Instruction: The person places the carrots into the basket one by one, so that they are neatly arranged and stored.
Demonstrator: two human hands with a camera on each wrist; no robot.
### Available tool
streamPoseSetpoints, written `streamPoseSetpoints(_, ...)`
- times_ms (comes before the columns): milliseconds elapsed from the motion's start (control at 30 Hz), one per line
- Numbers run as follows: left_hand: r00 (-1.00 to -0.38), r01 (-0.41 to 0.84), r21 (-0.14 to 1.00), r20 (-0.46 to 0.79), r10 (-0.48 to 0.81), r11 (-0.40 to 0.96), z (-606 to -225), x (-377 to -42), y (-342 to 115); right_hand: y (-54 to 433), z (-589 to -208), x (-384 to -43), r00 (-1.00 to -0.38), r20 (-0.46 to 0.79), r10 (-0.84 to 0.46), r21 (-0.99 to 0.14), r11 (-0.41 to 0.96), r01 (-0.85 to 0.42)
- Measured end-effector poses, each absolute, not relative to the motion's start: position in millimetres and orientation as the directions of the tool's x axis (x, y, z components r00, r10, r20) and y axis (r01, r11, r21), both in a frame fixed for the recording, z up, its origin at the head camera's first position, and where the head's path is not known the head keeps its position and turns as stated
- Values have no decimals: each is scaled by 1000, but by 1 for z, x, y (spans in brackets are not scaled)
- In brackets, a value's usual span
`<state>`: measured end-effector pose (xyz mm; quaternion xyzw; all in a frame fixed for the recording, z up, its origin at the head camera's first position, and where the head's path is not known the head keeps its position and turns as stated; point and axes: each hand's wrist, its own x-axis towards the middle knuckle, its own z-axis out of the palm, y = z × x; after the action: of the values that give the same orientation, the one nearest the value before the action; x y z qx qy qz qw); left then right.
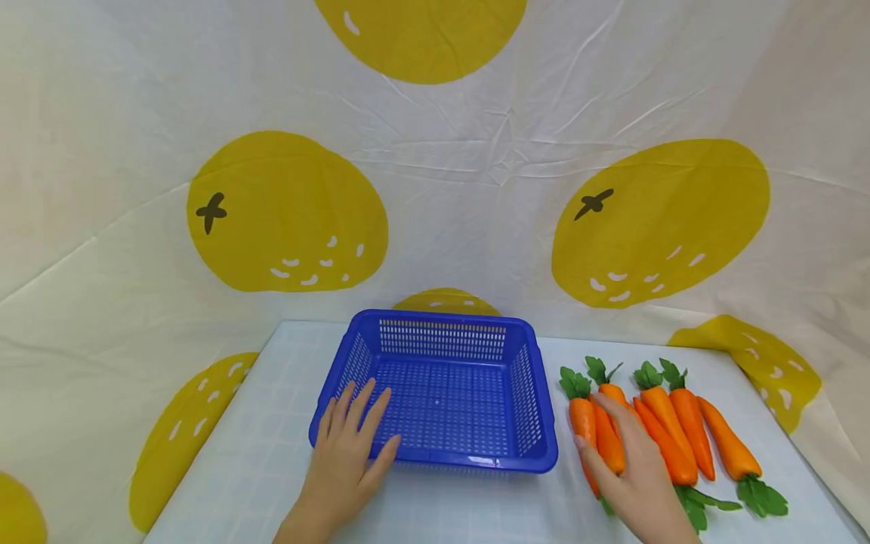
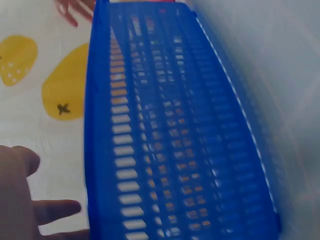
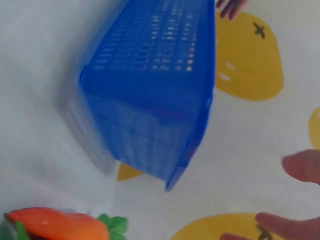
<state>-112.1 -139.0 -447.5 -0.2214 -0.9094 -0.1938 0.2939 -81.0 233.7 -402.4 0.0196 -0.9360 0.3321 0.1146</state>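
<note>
The left hand, with fingers straight and spread wide, is over the near left corner of a blue rectangular plastic basket with perforated walls; I cannot tell if it touches the rim. The right hand, with thumb and fingers wide apart, is above several orange carrots with green leaves, lying beside the basket on the pale table.

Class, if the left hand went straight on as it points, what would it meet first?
Likely the far wall of the blue basket, though depth is unclear; the left hand might pass above.
</note>
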Motion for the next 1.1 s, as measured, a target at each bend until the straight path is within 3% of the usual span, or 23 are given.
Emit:
streamPoseSetpoints(133, -661, 584, 287, 710, 240, 759, -451, -123, -155, 251, -414, -91, -973, 175, 147, -771, 635, -43)
streamPoseSetpoints(300, -585, 666, 381, 801, 132, 641, -460, -136, -172, 272, -433, -107, -975, 114, 190, -912, 410, -27)
streamPoseSetpoints(467, -606, 701, 534, 795, 1, 474, -471, -144, -184, 283, -444, -120, -976, -26, 218, -950, 298, 92)
streamPoseSetpoints(633, -649, 697, 624, 758, -59, 354, -472, -143, -185, 284, -455, -134, -968, -72, 242, -882, 437, 175)
streamPoseSetpoints(833, -572, 779, 559, 819, -45, 285, -492, -151, -189, 280, -464, -149, -980, -48, 195, -729, 663, 168)
streamPoseSetpoints(1100, -531, 791, 530, 843, -87, 306, -512, -157, -188, 268, -458, -164, -992, -1, 125, -562, 821, 104)
